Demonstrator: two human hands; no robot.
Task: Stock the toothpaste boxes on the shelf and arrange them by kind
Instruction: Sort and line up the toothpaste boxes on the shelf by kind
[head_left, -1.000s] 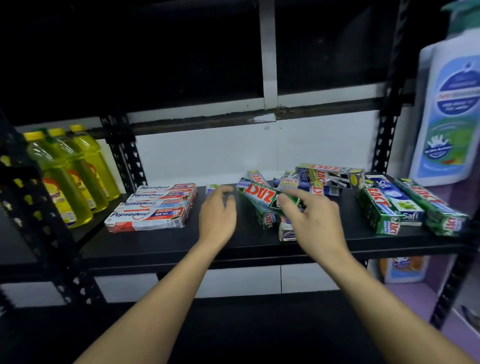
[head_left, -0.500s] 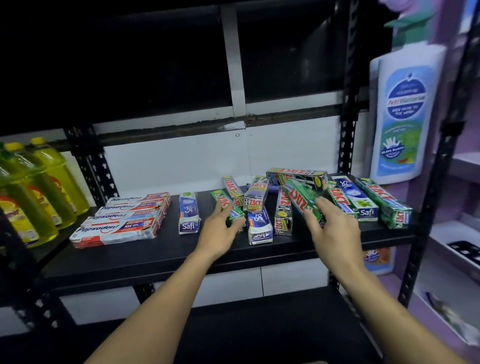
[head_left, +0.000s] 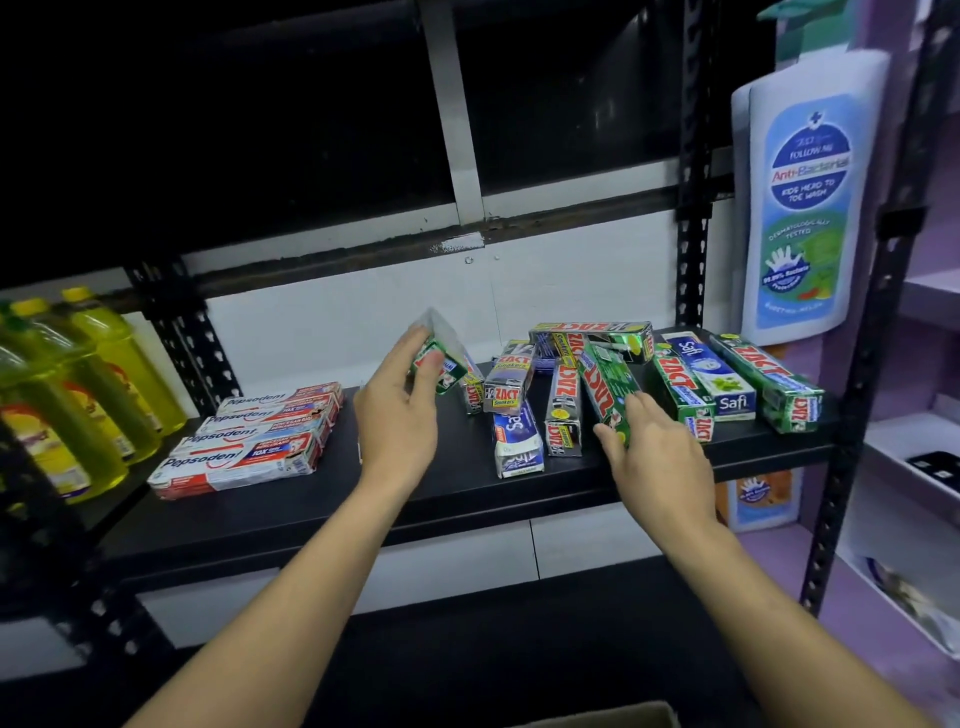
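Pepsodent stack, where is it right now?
Head view, left part of the black shelf: the Pepsodent stack lies between the yellow bottles and the left hand.

Both bare forearms are stretched forward from the lower edge of the frame, the wrists held nearly straight. The left hand (head_left: 397, 415) is raised with its back to the camera, and its fingers and thumb are closed round a small green box (head_left: 441, 366), which is held tilted. The right hand (head_left: 657, 452) is set lower, palm down, with the near end of a long green box (head_left: 608, 384) pinched between thumb and fingers
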